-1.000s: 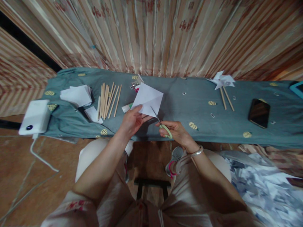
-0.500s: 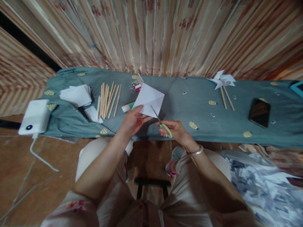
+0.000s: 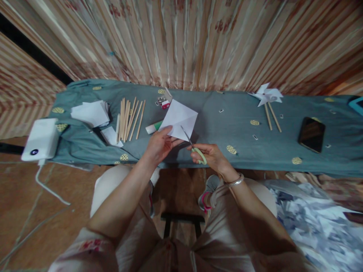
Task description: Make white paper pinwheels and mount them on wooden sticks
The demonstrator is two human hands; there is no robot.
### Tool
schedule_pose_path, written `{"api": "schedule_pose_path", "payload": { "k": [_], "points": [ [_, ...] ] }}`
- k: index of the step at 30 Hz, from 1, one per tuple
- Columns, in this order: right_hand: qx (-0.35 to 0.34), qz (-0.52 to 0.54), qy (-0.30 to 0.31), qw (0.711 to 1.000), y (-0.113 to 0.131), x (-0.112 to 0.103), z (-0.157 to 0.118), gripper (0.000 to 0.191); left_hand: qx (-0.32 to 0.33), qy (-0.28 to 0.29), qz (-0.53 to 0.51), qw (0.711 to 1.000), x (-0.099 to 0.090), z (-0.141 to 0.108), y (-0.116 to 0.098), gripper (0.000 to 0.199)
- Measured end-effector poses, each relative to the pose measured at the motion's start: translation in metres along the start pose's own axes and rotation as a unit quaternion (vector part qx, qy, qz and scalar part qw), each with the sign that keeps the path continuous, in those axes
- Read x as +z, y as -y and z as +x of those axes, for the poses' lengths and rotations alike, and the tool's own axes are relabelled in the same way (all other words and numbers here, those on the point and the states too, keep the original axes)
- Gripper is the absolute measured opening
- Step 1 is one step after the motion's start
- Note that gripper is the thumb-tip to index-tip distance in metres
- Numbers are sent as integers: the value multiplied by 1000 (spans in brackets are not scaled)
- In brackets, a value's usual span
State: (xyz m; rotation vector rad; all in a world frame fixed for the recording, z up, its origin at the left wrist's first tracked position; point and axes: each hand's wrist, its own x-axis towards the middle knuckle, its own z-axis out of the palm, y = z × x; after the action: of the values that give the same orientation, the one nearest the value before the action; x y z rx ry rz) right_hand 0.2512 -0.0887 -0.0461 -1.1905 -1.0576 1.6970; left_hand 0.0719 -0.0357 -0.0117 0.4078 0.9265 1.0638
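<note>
A square sheet of white paper (image 3: 179, 116) with faint diagonal creases is pinched by its lower left side in my left hand (image 3: 162, 144), thumb on top and fingers beneath. My right hand (image 3: 209, 154) is closed round the pale green handles of a pair of scissors (image 3: 200, 154). Their blades lie at the paper's lower right corner and point toward its middle. Behind the sheet sit a small red and white box of metal pins (image 3: 165, 102) and a green and white tube (image 3: 153, 127), partly covered by the paper.
On the cloth-covered table (image 3: 215, 128), wooden sticks (image 3: 129, 119) and stacked white paper (image 3: 92, 113) lie left. Paper pinwheels (image 3: 268, 96) on sticks and a dark phone (image 3: 312, 134) lie right. A white power bank (image 3: 41, 139) is at the left end; paper scraps (image 3: 317, 223) fill a bag at lower right.
Almost nothing differs. Both hands, the paper and the scissors keep nearly the same place; the whole view has shifted very slightly.
</note>
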Motion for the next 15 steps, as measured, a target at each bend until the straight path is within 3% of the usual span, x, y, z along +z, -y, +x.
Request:
{"api": "schedule_pose_path", "payload": {
  "k": [15],
  "points": [
    [-1,-6,-6,1000,-1,0,3,48,-4,-8,-10,1000,0,2,1,13]
  ]
}}
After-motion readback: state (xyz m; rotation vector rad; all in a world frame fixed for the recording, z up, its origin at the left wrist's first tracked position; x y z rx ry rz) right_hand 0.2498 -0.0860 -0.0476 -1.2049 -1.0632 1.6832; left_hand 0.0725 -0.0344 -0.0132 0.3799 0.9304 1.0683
